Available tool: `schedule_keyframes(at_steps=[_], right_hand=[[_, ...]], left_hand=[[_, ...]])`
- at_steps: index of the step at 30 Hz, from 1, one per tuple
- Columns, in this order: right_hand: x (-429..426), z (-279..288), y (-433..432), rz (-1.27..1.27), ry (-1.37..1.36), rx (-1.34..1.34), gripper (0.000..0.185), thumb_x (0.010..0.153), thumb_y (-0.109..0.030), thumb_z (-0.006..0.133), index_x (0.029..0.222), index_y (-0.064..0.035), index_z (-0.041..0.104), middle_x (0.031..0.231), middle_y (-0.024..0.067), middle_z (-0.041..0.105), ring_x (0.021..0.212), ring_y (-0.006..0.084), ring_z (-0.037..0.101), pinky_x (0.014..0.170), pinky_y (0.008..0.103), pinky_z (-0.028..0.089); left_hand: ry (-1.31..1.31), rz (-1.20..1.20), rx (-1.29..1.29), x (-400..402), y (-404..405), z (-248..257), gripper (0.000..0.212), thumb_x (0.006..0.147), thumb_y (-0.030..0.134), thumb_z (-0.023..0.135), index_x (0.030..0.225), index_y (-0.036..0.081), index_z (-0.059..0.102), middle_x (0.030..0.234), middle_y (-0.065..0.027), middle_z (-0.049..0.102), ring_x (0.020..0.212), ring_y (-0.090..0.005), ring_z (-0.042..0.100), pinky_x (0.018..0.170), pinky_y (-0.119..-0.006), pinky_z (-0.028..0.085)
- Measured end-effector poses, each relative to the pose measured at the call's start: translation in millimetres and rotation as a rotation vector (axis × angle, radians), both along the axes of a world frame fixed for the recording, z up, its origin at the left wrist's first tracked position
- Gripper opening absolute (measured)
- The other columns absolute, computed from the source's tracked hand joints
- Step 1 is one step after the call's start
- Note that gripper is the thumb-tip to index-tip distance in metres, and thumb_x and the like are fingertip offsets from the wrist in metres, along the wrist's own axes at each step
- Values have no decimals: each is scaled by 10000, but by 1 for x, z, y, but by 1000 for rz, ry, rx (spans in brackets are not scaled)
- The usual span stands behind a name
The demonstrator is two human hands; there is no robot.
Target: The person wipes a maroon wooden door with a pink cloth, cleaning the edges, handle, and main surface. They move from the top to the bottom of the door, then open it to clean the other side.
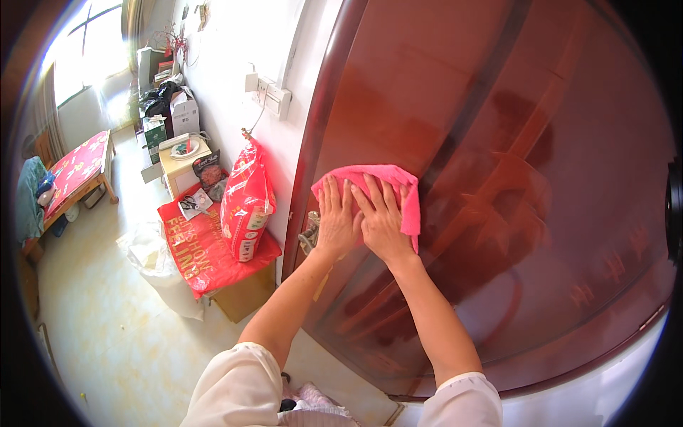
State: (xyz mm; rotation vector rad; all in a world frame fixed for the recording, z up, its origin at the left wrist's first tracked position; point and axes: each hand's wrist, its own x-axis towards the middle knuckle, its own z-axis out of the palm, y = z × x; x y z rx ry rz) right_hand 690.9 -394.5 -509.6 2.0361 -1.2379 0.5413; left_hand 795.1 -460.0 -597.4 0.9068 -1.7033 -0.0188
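Note:
A pink cloth (392, 173) lies spread against a glossy reddish-brown wooden door (496, 203). My left hand (337, 221) rests flat on the cloth's left part, near the metal door handle (309, 232). Beside it, my right hand (381, 221) presses on the cloth's middle, fingers pointing up and slightly apart. The two hands touch or nearly touch at the thumbs. The cloth's right edge hangs in a fold past my right hand.
Left of the door, a red plastic bag (248, 208) stands on a red-covered box, with scissors (188, 204) nearby. A white sack (165, 272) sits on the floor. Wall sockets (269, 93), a small cabinet (179, 165) and a bed (80, 171) are farther back.

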Motion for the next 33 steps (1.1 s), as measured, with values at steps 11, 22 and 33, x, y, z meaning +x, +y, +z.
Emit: schedule_keyframes(at_steps=[11, 22, 33], right_hand=[[4, -68, -5, 60, -73, 188, 497, 897, -124, 488, 1393, -106, 503, 1472, 106, 432, 1404, 315, 329, 1183, 491, 212], [-74, -170, 179, -614, -25, 81, 636, 807, -143, 605, 1425, -227, 481, 1469, -35, 444, 1198, 226, 498, 1128, 508, 287], [-119, -184, 290, -991, -379, -87, 652, 779, -155, 685, 1398, -188, 483, 1450, 172, 369, 1298, 416, 386, 1079, 651, 262]], left_hand=[[-5, 57, 210, -33, 20, -75, 808, 936, 251, 496, 1505, -82, 31, 1535, -368, 6, 1442, -528, -6, 1179, -579, 79], [-305, -438, -47, -77, 132, -135, 542, 852, 154, 560, 1350, -29, 446, 1434, -304, 376, 1380, -454, 315, 1134, -621, 206], [-738, -611, -712, -150, 169, -97, 623, 880, 204, 527, 1485, 171, 383, 1523, -48, 369, 1399, -208, 341, 1071, -491, 337]])
